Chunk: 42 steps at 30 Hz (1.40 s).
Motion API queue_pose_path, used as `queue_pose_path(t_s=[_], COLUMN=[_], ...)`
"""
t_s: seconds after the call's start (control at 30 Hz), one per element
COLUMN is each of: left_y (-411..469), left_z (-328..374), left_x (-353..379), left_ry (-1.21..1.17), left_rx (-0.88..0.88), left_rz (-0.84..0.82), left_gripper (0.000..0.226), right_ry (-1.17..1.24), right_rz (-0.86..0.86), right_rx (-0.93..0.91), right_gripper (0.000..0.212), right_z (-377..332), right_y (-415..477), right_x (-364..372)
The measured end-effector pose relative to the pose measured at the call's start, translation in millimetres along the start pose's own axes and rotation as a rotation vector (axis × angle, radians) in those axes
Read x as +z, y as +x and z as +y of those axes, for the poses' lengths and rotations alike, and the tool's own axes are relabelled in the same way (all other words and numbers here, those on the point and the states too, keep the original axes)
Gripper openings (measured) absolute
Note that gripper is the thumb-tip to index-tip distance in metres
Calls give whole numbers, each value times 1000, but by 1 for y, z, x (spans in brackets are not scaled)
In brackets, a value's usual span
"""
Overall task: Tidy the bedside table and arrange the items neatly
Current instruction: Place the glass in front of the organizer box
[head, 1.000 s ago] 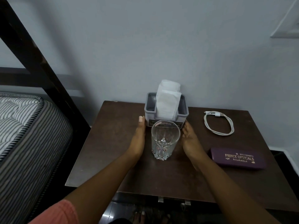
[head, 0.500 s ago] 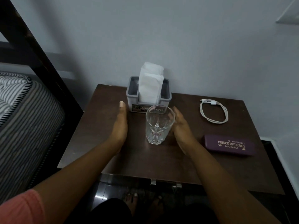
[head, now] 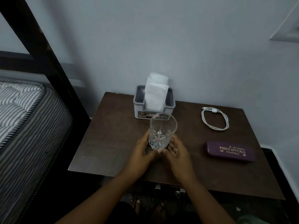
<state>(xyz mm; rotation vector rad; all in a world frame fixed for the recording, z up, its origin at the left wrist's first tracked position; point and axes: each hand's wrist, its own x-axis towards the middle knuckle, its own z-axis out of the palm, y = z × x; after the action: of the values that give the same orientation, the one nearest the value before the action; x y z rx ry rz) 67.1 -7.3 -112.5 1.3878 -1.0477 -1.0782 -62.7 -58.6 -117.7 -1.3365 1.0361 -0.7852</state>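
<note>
Two hands, left (head: 142, 149) and right (head: 175, 151), have closed in from a spread stance and now cup the glass (head: 161, 133) mid-desk (head: 113, 143); tissue holder (head: 153, 102) at 12 o'clock, cable (head: 215, 118) at 2, case (head: 230, 151) at 3. Likely repositioning follows.

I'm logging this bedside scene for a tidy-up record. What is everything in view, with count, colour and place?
Bedside table: one, dark brown, against the wall.
Tissue holder: one, grey, white tissues upright in it, table's back edge.
Glass: one, clear, upright, in front of the holder.
Cable: one, white, looped, back right.
Spectacle case: one, purple, gold lettering, front right.
Mattress: one, grey-striped, left.
Bed frame: one, black, left.
Left hand: one, at the glass base.
Right hand: one, at the glass base.
</note>
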Motion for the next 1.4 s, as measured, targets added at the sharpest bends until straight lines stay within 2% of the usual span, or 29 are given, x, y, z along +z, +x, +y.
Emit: queue_pose_path(t_s=[0.23,0.3,0.37,0.4,0.47,0.5,0.53,0.6,0.67,0.73,0.83,0.97,1.1,1.2,1.4], left_y=[-12,-13,-15,-17,-31,-41,-52,-74,-79,-59,-14,25,18,8,-7], left_z=[-8,-10,-8,-6,6,15,25,43,53,47,31,19,18,13,-3], left_x=[-19,-22,-22,-22,-16,-8,3,30,54,76,112,148,164,161,143], left_ry=[-13,15,42,23,-60,-89,-108,-111,85,236,249,253,282,283,231], left_rx=[-52,-64,-122,-156,-210,-237,-257,-250,-162,-56,-57,-130,-125,-104,-131], left_rz=[71,72,146,236,496,547,508,277,35,-48,-47,3,28,38,100], left_gripper=[74,79,86,79,44,31,25,16,36,50,63,62,62,64,68], right_ry=[-28,-30,-45,-52,-80,-107,-145,-300,-520,-597,-525,-333,-429,-458,-354], right_rz=[-17,-26,-30,-23,10,34,67,188,389,581,707,668,659,667,692], right_rx=[-4,-5,-19,-27,-62,-103,-149,-243,-307,-242,-28,88,47,23,-43], right_gripper=[61,64,70,72,71,67,61,48,39,43,53,52,38,36,36], right_z=[-4,-6,-8,-9,-18,-25,-31,-46,-55,-53,-36,-17,-9,-6,7], right_y=[-4,-5,-8,-10,-16,-20,-25,-35,-43,-43,-39,-34,-31,-34,-50], right_x=[23,26,26,23,9,-2,-16,-51,-92,-130,-168,-184,-183,-179,-154])
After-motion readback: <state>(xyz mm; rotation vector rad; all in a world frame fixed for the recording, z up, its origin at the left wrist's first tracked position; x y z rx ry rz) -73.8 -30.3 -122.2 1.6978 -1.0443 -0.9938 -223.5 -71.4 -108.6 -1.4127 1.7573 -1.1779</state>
